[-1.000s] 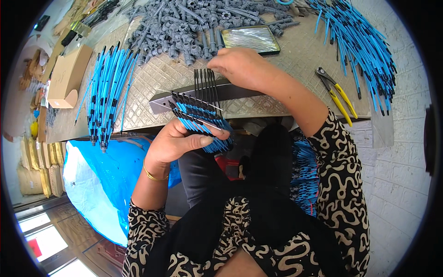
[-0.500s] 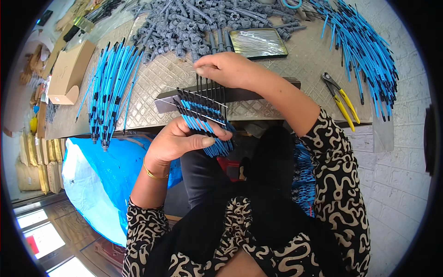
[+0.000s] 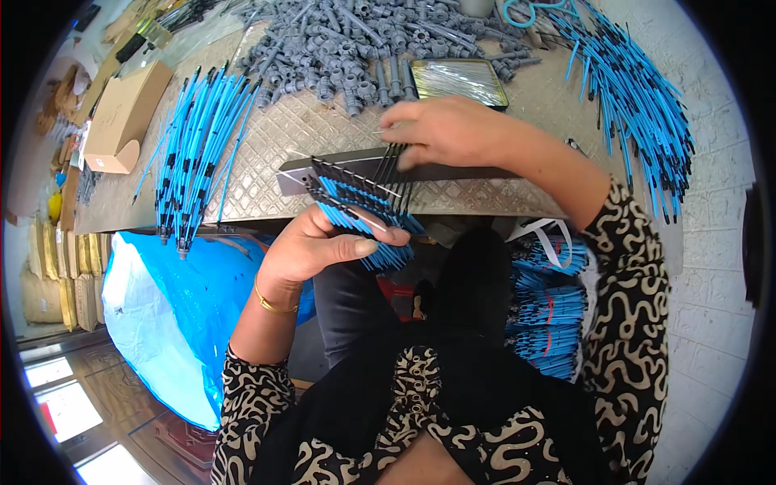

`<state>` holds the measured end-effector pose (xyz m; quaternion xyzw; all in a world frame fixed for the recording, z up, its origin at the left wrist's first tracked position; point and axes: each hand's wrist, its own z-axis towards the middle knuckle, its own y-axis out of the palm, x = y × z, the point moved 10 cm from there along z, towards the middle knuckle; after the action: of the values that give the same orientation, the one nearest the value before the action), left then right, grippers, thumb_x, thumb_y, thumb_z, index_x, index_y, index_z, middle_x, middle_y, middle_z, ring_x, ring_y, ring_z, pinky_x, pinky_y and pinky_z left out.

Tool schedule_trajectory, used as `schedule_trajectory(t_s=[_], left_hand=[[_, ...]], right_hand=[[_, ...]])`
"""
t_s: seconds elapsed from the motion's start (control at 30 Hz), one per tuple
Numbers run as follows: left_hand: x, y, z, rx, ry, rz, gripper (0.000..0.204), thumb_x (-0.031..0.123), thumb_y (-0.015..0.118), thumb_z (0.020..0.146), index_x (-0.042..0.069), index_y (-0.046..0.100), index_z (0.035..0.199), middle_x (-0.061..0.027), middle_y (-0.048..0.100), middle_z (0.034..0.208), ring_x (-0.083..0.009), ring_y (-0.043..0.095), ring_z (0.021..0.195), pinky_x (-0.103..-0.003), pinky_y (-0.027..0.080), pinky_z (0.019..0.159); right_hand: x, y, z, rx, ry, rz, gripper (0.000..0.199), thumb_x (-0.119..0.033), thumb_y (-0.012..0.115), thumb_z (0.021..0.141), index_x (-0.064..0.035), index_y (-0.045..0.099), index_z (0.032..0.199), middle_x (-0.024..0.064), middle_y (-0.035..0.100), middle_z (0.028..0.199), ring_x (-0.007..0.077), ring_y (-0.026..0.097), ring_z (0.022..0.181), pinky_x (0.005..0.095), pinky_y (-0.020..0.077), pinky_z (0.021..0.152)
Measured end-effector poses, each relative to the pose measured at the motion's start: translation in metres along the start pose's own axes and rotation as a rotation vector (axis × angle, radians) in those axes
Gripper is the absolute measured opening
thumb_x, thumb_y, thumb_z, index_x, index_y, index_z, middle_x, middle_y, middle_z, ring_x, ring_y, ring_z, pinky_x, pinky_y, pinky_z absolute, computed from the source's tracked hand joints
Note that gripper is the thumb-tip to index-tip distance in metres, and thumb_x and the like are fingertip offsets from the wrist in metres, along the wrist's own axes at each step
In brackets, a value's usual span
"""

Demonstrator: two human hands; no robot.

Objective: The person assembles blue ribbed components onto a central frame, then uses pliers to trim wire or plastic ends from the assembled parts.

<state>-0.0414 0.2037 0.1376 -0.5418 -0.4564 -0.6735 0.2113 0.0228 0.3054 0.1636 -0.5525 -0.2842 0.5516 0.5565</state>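
Where the two hands meet, seen from the head: a bundle of blue rods with black ends (image 3: 333, 213) is held low, just off the near edge of the counter (image 3: 275, 153).
Left hand (image 3: 311, 249): fingers wrapped around the bundle, thumb across its near side.
Right hand (image 3: 449, 133): above the bundle and to its right, fingers bent and blurred; I cannot tell whether they pinch anything.
Black stems (image 3: 390, 170): a spread row reaching away from the body, from the bundle up to the right fingers; their far ends are nearer the right hand, the bundle nearer the left.
Thin silvery wires (image 3: 343, 172): lying slantwise across the bundle, upper left to lower right, so they cross the stems' long axis.
Dark bar (image 3: 477, 167): on the counter, behind the stems.
Beyond the right hand: a tray of silvery wires (image 3: 457, 81) and piled grey fittings (image 3: 323, 48).
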Motion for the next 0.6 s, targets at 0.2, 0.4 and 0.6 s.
schedule_trajectory(t_s=[0.2, 0.4, 0.6], left_hand=[[0.007, 0.018, -0.022, -0.010, -0.051, 0.059, 0.018, 0.004, 0.061, 0.081, -0.001, 0.063, 0.097, -0.0130, 0.064, 0.103, -0.0212, 0.058, 0.100, -0.033, 0.043, 0.090], [-0.003, 0.090, -0.104, -0.200, 0.015, 0.315, 0.019, 0.008, 0.063, 0.081, 0.000, 0.063, 0.098, -0.0107, 0.063, 0.106, -0.0184, 0.056, 0.103, -0.030, 0.042, 0.090], [-0.070, 0.153, -0.240, -0.169, -0.515, 0.158, 0.021, 0.011, 0.062, 0.082, -0.001, 0.063, 0.100, -0.0098, 0.062, 0.107, -0.0155, 0.055, 0.103, -0.028, 0.042, 0.090]], right_hand=[[-0.067, -0.013, -0.005, -0.183, -0.283, -0.178, 0.043, -0.021, 0.064, 0.074, -0.0067, 0.055, 0.113, 0.0042, 0.057, 0.098, 0.0276, 0.056, 0.090, 0.0375, 0.0460, 0.075], [-0.179, -0.011, -0.034, -0.279, -0.251, -0.532, 0.038, -0.015, 0.058, 0.071, -0.0105, 0.058, 0.109, 0.0045, 0.056, 0.092, 0.0203, 0.055, 0.086, 0.0364, 0.0445, 0.071], [-0.282, 0.106, -0.098, -0.421, -0.007, -0.030, 0.029, -0.007, 0.054, 0.072, -0.0061, 0.055, 0.101, 0.0115, 0.058, 0.084, 0.0273, 0.061, 0.074, 0.0366, 0.0491, 0.064]])
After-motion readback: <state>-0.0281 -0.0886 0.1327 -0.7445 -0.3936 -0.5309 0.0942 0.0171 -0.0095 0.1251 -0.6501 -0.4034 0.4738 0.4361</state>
